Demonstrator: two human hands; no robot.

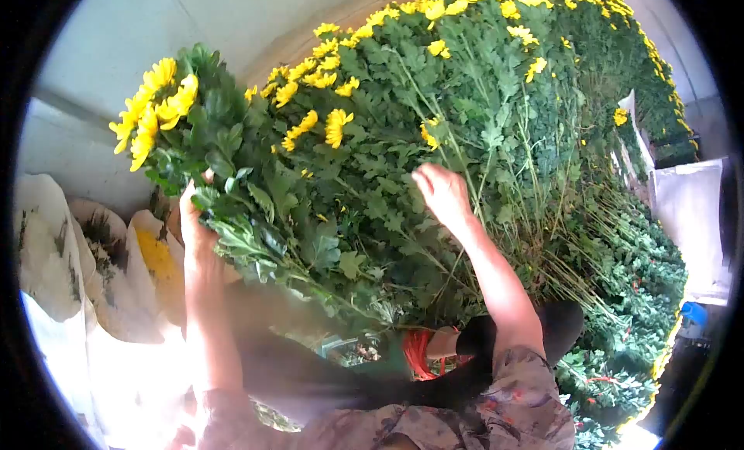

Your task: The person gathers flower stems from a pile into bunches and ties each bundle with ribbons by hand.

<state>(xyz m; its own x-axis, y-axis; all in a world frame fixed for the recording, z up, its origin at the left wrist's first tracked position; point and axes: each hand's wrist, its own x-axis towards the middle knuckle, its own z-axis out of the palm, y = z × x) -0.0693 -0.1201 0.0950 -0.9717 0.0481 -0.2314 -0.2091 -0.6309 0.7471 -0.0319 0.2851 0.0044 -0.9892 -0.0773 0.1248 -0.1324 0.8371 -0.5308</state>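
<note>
My left hand [194, 214] is wrapped round a bunch of yellow chrysanthemums [159, 113], held up at the left. The blooms face the upper left, and the leafy stems slant down to the right. Over a big heap of cut chrysanthemums [465, 101], my right hand [443, 190] is held with its fingers curled together. A long stem passes close to that hand; whether the fingers grip anything is hidden. Most blooms in the heap lie along its far edge, with bare stem ends towards the right.
Red ties [418, 353] hang by my leg. Pale, stained sheeting [46, 241] stands at the left, below a grey wall [225, 24]. More bundled stems with red ties [612, 372] lie at the lower right. Beyond them are a white panel [690, 210] and a blue object [694, 312].
</note>
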